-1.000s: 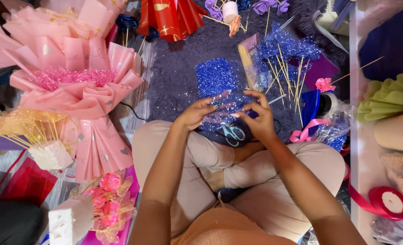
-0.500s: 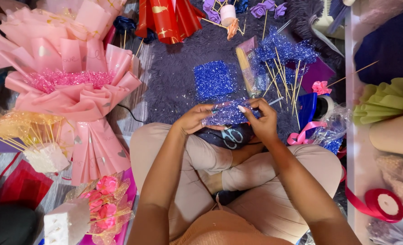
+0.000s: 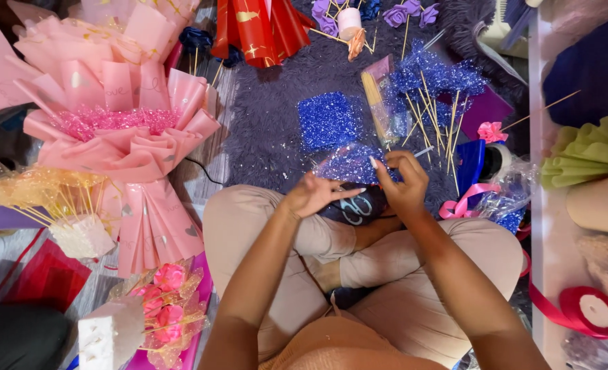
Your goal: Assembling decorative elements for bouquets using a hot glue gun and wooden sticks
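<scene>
My right hand [image 3: 405,183] pinches the glittery blue sheet [image 3: 350,164], hiding its right edge; my left hand [image 3: 312,194], open, touches it. Purple rug [image 3: 270,123] at twelve o'clock, cluttered.

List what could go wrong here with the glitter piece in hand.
The right hand pinches the blue glitter piece by one edge; it might tear or shed glitter onto the grey rug. Wooden skewers lie right beside the hands and could snag it or prick the left hand.
</scene>
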